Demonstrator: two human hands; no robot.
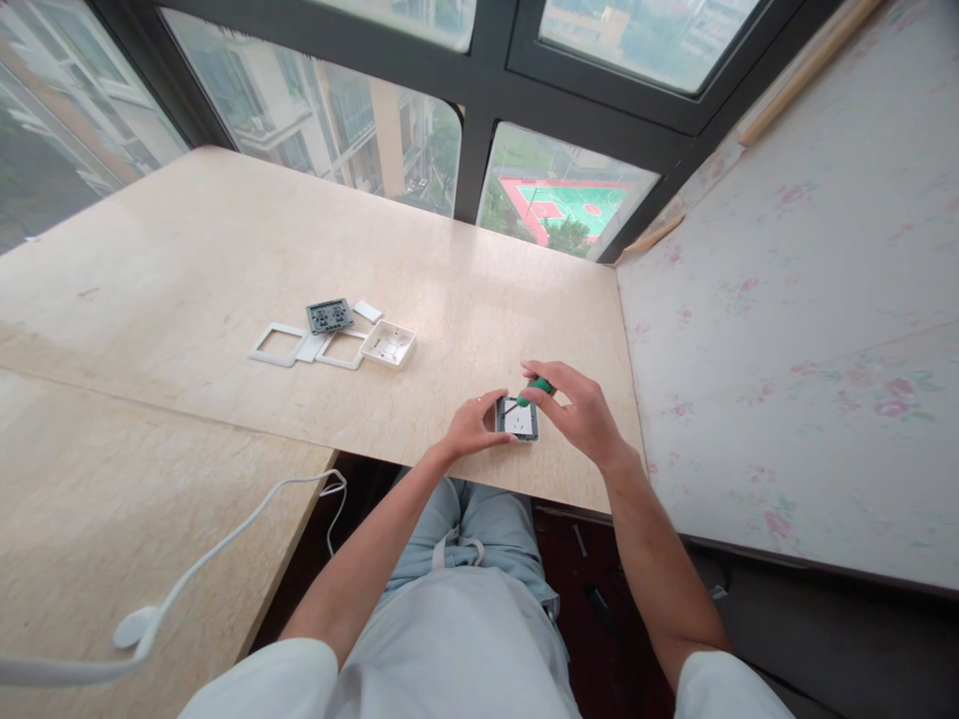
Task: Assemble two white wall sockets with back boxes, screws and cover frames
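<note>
Near the table's front edge lies a wall socket (519,420) with a white face and a dark grey frame, seated in a white box. My left hand (475,424) grips it from the left, thumb along the near side and fingers on the far side. In my right hand (573,399) is a screwdriver (534,390) with a green handle, held tilted above the socket. Its shaft points down and left to the socket's upper left part. Whether the tip sits in a screw is too small to tell.
Left of my hands lie a grey switch module (330,316), a small white cover (368,312), white frames (279,359) and an open white back box (389,345). A white cable (247,517) crosses the left tabletop. Windows stand behind, a flowered wall (786,300) at right.
</note>
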